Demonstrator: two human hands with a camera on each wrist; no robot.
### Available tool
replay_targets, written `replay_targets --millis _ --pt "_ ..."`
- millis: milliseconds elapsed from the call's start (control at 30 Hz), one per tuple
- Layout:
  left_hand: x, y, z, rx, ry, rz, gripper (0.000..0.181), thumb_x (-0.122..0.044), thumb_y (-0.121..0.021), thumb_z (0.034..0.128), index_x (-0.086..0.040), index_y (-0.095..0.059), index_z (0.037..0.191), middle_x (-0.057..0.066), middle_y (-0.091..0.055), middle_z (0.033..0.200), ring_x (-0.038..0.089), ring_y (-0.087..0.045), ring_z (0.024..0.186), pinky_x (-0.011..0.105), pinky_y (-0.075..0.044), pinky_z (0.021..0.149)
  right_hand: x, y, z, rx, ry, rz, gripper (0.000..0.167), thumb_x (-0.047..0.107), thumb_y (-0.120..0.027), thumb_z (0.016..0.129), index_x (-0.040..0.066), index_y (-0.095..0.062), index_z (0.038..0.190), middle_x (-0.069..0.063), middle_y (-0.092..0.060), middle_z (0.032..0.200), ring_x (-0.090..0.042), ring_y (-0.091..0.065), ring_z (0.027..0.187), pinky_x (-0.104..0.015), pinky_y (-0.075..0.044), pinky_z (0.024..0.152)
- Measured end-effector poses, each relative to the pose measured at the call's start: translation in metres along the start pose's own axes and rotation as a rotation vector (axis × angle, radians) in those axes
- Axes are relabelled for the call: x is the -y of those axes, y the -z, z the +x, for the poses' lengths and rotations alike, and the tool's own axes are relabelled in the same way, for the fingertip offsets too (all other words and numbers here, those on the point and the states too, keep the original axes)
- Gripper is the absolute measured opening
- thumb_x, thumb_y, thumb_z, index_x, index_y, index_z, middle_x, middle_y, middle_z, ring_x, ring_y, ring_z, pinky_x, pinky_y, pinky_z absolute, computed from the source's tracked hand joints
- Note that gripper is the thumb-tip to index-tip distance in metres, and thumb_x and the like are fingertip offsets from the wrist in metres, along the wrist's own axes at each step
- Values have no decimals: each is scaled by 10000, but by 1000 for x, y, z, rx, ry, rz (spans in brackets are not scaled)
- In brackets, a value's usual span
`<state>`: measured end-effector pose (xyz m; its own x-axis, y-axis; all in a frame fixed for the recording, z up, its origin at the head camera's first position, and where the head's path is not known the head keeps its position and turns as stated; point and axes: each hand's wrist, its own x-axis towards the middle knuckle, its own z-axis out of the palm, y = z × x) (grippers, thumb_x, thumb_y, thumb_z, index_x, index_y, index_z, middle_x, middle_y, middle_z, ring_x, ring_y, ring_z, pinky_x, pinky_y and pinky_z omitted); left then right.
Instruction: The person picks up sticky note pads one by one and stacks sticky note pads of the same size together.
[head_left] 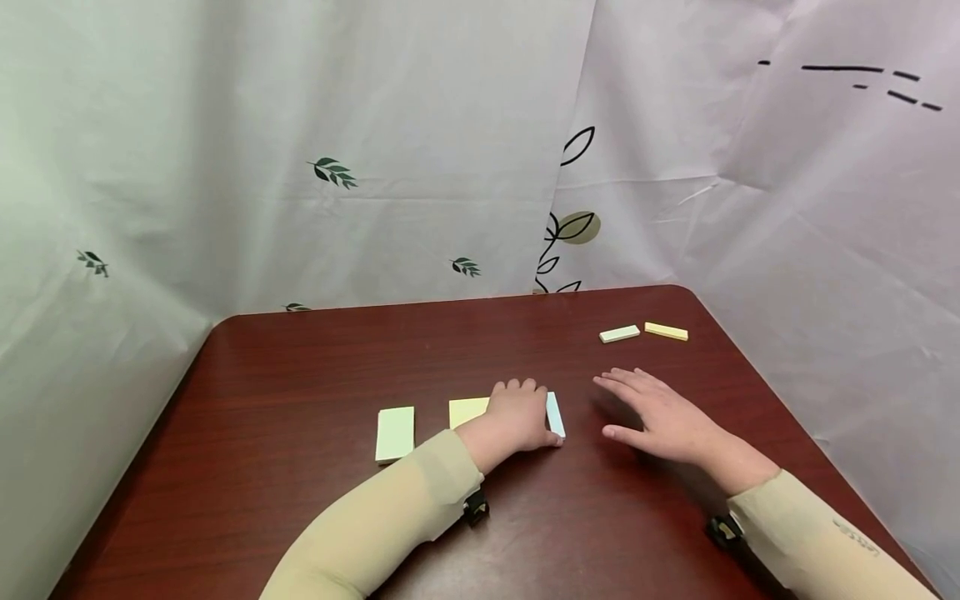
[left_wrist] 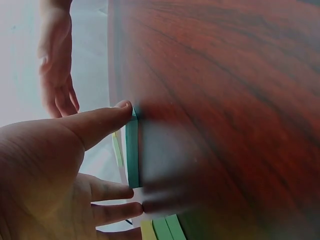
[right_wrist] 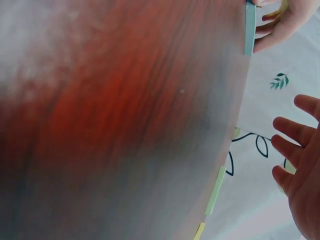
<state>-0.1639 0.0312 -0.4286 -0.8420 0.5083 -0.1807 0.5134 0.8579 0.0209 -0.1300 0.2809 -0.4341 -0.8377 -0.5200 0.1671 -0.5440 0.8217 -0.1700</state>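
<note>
My left hand holds a narrow light blue sticky-note pad by its two ends, thumb at the near end and a finger at the far one. In the left wrist view this pad looks teal and thin. Partly hidden under the left hand lies a yellow pad. Further left is a pale green pad. To the right of the blue pad, my right hand hovers over the table with fingers spread, holding nothing.
Two narrow pads, one pale green and one yellow, lie near the far right corner of the dark red wooden table. A white patterned sheet hangs behind and around the table.
</note>
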Motion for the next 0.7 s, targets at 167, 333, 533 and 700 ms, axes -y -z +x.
replay_targets --millis 167,333,533,700 --pt "2 1 -1 0 5 -11 801 -681 -698 781 -128 -564 1345 22 -572 1230 248 -532 1086 424 -408 932 1 0 1 -2 2 4 721 556 -652 897 135 -489 1459 -92 -500 1459 -313 -410 1386 -566 -273 1113" --pt "3 1 -2 6 -3 -5 808 -675 -697 788 -129 -558 1368 16 -567 1268 243 -531 1103 425 -404 948 1 1 0 6 -6 9 723 552 -654 897 133 -486 1461 -98 -495 1462 -318 -404 1388 -566 -267 1114" --pt "3 1 -1 -4 -11 14 777 -675 -698 787 -140 -586 1338 7 -573 1225 231 -526 1059 408 -395 924 2 1 1 15 -12 11 728 563 -642 902 133 -479 1467 -102 -489 1468 -314 -393 1397 -566 -260 1121" --pt "2 -1 2 -11 -7 23 735 -681 -713 769 -150 -621 1269 -3 -582 1147 218 -527 1006 394 -391 894 2 1 1 16 -15 11 729 553 -656 895 134 -480 1466 -102 -490 1466 -315 -394 1396 -569 -262 1120"
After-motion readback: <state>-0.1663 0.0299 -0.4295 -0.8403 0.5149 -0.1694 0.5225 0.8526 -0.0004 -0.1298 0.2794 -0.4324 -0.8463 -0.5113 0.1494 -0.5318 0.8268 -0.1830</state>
